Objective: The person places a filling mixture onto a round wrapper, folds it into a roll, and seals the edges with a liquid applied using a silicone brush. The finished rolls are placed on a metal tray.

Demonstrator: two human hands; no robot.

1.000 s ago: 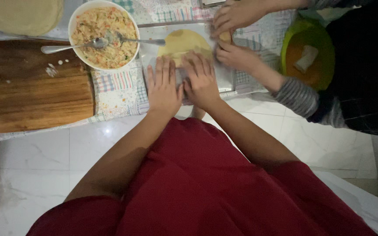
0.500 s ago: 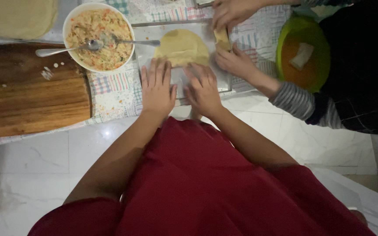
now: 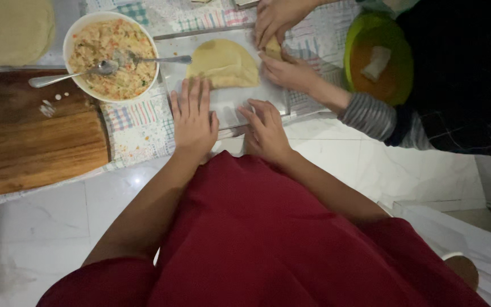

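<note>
Now, both grips open and flat: left hand (image 3: pixel 193 121) and right hand (image 3: pixel 267 131) pressed palm-down on the near edge of the metal tray (image 3: pixel 228 101). Folded dough round (image 3: pixel 223 64) mid-tray, just beyond the fingertips. Co-worker's hands (image 3: pixel 282 48) pinching its right edge. Filling bowl (image 3: pixel 111 55) left of the tray.

Pretty sure I'm looking down into a home kitchen here. The table (image 3: pixel 143 128) has a patchwork cloth on it, with a wooden cutting board (image 3: pixel 35 142), a white bowl of mixed rice filling (image 3: pixel 111 54) with two spoons stuck in it, and a folded round of dough (image 3: pixel 223 63) on a light-coloured tray (image 3: pixel 231 102). There's a green bowl (image 3: pixel 379 62) too, and white tiled floor (image 3: pixel 370 165) below. Feels like family cooking, not a restaurant.
</note>
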